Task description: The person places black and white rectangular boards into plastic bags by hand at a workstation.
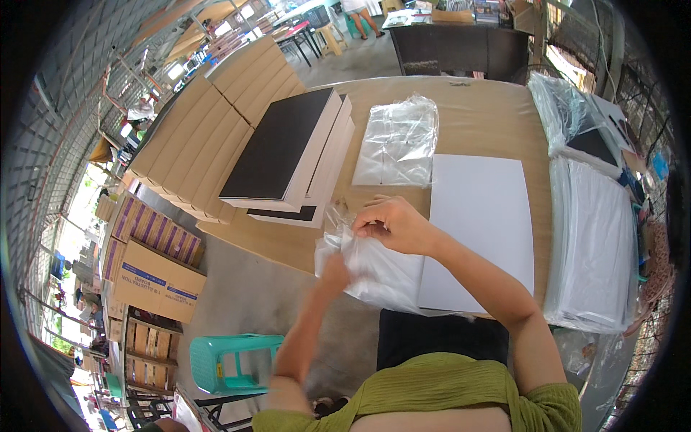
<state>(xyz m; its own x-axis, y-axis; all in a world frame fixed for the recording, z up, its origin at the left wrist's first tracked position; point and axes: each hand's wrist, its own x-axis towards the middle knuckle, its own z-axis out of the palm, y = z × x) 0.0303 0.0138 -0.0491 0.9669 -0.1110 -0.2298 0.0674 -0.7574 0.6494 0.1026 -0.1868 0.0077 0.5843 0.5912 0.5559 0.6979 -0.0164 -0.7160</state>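
Observation:
A clear plastic bag (385, 268) lies crumpled at the table's near edge, its right part meeting a large white board or sheet (482, 223). My right hand (392, 223) pinches the bag's upper left part, thumb and fingers together. Just left of and below it, my left hand (335, 272) is at the bag's left end, smeared by motion, so its fingers cannot be made out. Beyond my hands is a flat pile of clear plastic bags (396, 140). A stack of white boards topped with black sheets (281, 151) stands to the left.
Brown cardboard boxes (194, 144) line the table's left side. Plastic-wrapped white packs (594, 245) lie along the right edge. A green stool (234, 363) and a printed carton (158, 281) are at lower left. Past the table stand a dark panel (461, 50) and another person (360, 14).

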